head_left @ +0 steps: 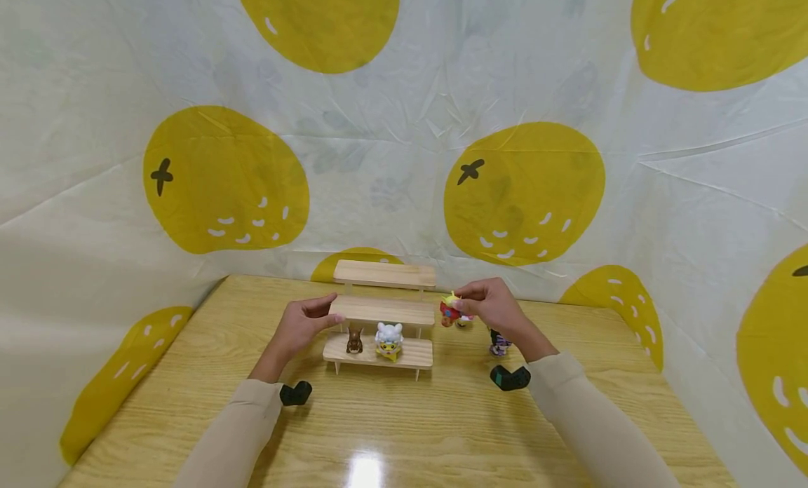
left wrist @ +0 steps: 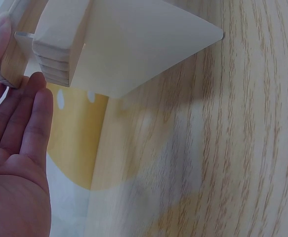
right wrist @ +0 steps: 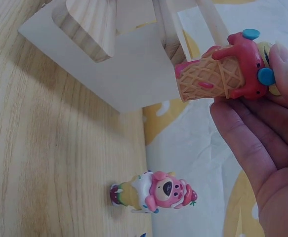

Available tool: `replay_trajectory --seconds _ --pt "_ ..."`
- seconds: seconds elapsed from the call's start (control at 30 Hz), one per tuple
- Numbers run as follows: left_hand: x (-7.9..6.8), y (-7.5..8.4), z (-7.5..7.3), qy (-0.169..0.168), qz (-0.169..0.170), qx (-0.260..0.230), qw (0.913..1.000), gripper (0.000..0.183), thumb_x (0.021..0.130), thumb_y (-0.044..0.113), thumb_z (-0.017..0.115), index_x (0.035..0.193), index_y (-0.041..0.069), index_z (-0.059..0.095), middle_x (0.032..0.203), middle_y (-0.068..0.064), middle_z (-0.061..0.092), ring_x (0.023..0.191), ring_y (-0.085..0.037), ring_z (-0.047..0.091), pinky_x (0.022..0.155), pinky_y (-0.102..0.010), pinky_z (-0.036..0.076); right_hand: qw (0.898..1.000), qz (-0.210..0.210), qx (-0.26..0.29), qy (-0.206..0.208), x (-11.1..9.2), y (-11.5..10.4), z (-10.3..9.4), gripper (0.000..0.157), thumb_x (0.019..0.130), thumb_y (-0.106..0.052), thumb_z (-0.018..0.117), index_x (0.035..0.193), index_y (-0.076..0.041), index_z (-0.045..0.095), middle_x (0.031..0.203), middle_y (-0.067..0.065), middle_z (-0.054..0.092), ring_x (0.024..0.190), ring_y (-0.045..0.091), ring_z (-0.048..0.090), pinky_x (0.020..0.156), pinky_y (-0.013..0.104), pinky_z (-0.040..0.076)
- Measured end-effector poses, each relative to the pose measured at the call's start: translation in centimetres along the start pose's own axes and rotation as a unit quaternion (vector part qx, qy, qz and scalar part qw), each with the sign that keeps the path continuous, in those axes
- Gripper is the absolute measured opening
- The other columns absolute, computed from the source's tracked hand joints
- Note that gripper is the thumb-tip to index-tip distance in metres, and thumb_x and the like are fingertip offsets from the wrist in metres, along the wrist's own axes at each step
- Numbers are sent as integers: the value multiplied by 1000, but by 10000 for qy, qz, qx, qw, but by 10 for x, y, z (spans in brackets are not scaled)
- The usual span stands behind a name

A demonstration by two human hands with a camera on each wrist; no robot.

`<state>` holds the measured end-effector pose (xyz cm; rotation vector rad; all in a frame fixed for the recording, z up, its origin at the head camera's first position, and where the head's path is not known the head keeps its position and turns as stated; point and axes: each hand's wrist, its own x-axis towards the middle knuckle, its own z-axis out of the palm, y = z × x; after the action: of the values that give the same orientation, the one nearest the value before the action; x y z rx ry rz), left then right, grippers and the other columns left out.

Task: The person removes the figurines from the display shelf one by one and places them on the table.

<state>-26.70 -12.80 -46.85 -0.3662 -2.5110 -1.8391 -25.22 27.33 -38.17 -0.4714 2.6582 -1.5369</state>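
Note:
My right hand [head_left: 495, 309] pinches an ice-cream-cone figurine [right wrist: 215, 71] with red melted topping, blue discs and a yellow top. It holds this tilted in the air, just right of the middle step of a wooden three-step display stand [head_left: 381, 310]. At the stand's left end, my left hand [head_left: 305, 328] grips the middle step, thumb above and fingers beneath. On the lowest step stand a brown figurine [head_left: 355, 341] and a yellow figurine with a white fluffy hood [head_left: 388, 339]. In the right wrist view, a pink bear figurine [right wrist: 158, 191] stands on the table beyond the hand.
A dark and purple figurine [head_left: 499, 343] stands on the wooden table [head_left: 391, 418] under my right wrist, partly hidden by it. Pale side panels [left wrist: 139, 44] support the stand. Behind the table hangs a white cloth [head_left: 379, 172] with large yellow fruit prints.

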Motion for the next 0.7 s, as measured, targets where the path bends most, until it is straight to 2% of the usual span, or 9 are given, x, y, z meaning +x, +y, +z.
replay_trajectory --seconds 0.33,0.4,0.57,0.7 --pt "0 0 0 4 -24 -25 10000 65 94 30 80 151 12 56 157 -12 53 144 -33 53 109 -41 55 10000 7 20 -19 0 6 -2 30 100 -12 70 123 7 74 113 23 77 95 16 74 92 54 61" --pt "0 1 0 -8 -34 -70 10000 65 93 29 80 151 11 56 157 -12 53 144 -32 53 109 -42 54 10000 13 53 -33 0 6 -2 30 100 -12 70 123 7 73 113 23 77 94 15 75 89 50 63" --pt "1 0 0 -63 -14 -91 9999 68 93 29 80 152 8 54 158 -11 52 146 -31 52 110 -42 53 10000 53 77 -6 0 6 -2 29 100 -11 71 122 8 74 111 23 78 90 14 75 80 31 62" --pt "2 0 0 -56 -52 -67 9999 68 93 30 80 152 8 54 158 -10 53 145 -31 52 110 -42 53 10000 27 71 23 0 8 -3 29 100 -10 71 121 8 74 110 22 78 89 11 74 80 32 63"
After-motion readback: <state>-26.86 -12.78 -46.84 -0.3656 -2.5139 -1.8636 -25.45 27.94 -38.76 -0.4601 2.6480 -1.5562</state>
